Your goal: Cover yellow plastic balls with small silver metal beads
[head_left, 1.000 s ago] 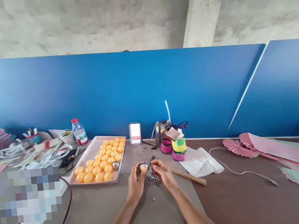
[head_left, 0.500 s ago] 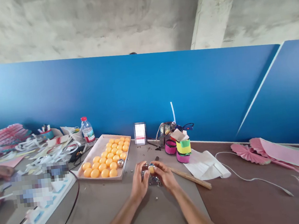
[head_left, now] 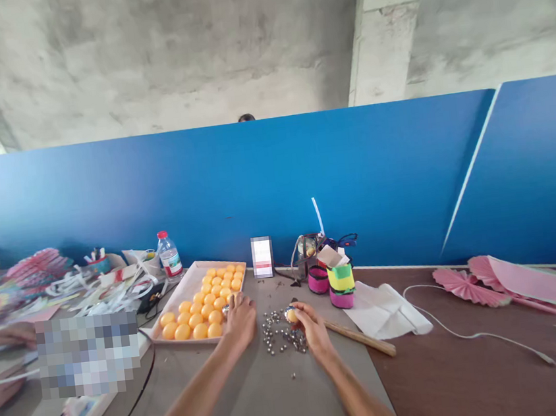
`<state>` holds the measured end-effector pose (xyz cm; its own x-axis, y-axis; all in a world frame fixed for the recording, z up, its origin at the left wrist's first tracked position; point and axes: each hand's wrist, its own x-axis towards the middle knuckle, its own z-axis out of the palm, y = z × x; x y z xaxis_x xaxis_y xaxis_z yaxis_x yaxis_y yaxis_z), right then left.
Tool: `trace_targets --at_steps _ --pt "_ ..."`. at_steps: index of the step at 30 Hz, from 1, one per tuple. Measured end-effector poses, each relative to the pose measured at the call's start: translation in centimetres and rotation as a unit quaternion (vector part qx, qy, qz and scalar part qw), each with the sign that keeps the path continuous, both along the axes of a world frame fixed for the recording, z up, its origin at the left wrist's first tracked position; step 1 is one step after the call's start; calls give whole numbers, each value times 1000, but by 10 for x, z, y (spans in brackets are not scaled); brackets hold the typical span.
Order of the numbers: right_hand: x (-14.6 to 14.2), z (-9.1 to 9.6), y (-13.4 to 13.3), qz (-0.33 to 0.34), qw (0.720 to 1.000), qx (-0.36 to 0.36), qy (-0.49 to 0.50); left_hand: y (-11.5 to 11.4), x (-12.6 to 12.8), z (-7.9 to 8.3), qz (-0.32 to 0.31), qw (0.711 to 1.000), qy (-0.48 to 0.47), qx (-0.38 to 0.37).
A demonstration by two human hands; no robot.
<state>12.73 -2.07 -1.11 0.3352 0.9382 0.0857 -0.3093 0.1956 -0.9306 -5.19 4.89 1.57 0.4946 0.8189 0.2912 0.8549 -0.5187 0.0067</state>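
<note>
My left hand (head_left: 241,319) is at the right edge of a shallow cardboard tray (head_left: 169,305), fingers curled round a silver-studded ball (head_left: 226,310) that they partly cover. Several plain orange balls (head_left: 200,331) fill much of the tray. In the fingers of my right hand (head_left: 312,327) is an orange ball partly covered with silver beads (head_left: 290,314). Below and left of it, small silver beads (head_left: 274,333) lie scattered over the grey mat (head_left: 258,395).
A wooden stick (head_left: 366,340) and white paper (head_left: 388,309) lie right of my right hand. Behind stand colourful tape rolls (head_left: 340,277) and a phone-like screen (head_left: 262,257). Leftward are a bottle (head_left: 169,254), white strips, a power strip (head_left: 81,414) and another person's hand (head_left: 6,336).
My left hand has left my right hand and moved left to the silver-studded ball in the tray. My right hand keeps the orange ball, and the loose beads are uncovered. The view has tilted up slightly.
</note>
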Motion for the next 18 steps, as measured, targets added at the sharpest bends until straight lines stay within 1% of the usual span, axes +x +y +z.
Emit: trace_targets --at_steps 3,7,11,18 --pt "-2 4 -1 -3 1000 1 0 18 -6 0 12 1000 22 -8" --pt "-5 6 -3 5 1000 5 -11 33 -6 -6 19 999 28 -15" --pt "-8 5 -3 13 1000 8 -17 40 -4 -8 7 999 20 -25" --pt "-11 4 -2 20 999 7 -24 43 -1 -2 -18 998 -44 -42"
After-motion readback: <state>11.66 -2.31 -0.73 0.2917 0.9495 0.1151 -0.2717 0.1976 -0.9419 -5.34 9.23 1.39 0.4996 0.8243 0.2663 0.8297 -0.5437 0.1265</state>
